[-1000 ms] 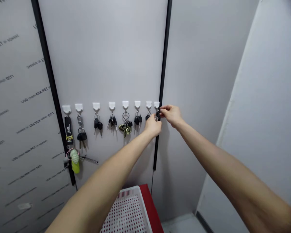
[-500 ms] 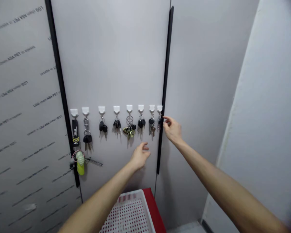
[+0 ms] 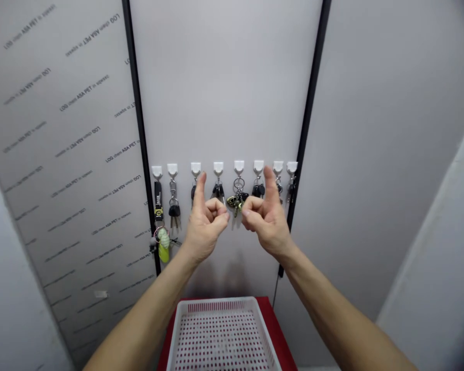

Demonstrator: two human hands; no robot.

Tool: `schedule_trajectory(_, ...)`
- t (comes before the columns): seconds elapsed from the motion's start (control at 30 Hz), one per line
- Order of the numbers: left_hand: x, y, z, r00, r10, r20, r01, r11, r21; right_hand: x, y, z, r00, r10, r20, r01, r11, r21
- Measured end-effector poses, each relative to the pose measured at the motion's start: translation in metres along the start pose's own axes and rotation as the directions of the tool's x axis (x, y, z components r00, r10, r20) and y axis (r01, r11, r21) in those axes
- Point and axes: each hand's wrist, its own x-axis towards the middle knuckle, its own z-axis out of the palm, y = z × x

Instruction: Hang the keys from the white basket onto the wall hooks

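Note:
My left hand [image 3: 206,222] is raised in front of the wall panel, index finger pointing up and the other fingers curled in against the thumb. My right hand [image 3: 268,219] mirrors it, its index finger up too, with nothing in either hand. Behind them, several key bunches hang in a row from white hooks [image 3: 218,168]. My left hand partly covers a black key bunch [image 3: 194,191]. Between my hands hangs a bunch with a yellow-green charm [image 3: 235,201]. At the far left are a black strap keychain [image 3: 158,201] with a yellow tag [image 3: 163,253] and another key bunch [image 3: 174,211].
Below my hands, a white perforated plastic basket [image 3: 181,309] rests on a red surface [image 3: 280,340]. Black vertical strips [image 3: 137,93] edge the panel on both sides. A printed film-covered panel [image 3: 81,170] is at left, a plain grey panel [image 3: 371,129] at right.
My right hand has left the rightmost keys and moved inward. My left hand has risen in front of the keys. Both now point index fingers upward. The view has shifted to the right.

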Motion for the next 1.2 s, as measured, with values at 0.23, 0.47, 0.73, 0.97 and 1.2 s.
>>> schedule_trajectory(0.23,-0.008,-0.013,-0.005,0.997,-0.043,0.062,0.043,0.999,0.007,-0.002,0.014,0.017,0.997,0.056,0.046,-0.058,0.997,0.050)
schedule_trajectory(0.47,-0.004,-0.051,-0.066,0.936,0.173,-0.305,0.078,0.745,0.663,0.007,0.054,0.031,0.985,0.165,-0.056,-0.174,0.920,-0.350)
schedule_trajectory(0.73,0.007,-0.087,-0.098,0.863,0.175,-0.474,0.351,0.467,0.812,0.036,0.059,0.049,0.957,-0.006,-0.291,-0.172,0.793,-0.584)
schedule_trajectory(0.97,0.015,-0.074,-0.104,0.893,0.002,-0.450,0.349,0.629,0.695,0.049,0.070,0.048,0.974,0.130,-0.185,-0.223,0.689,-0.690)
schedule_trajectory(1.2,0.064,-0.006,-0.122,0.862,0.203,-0.465,0.136,0.790,0.598,0.092,0.038,0.030,0.969,-0.022,-0.245,-0.145,0.753,-0.642)
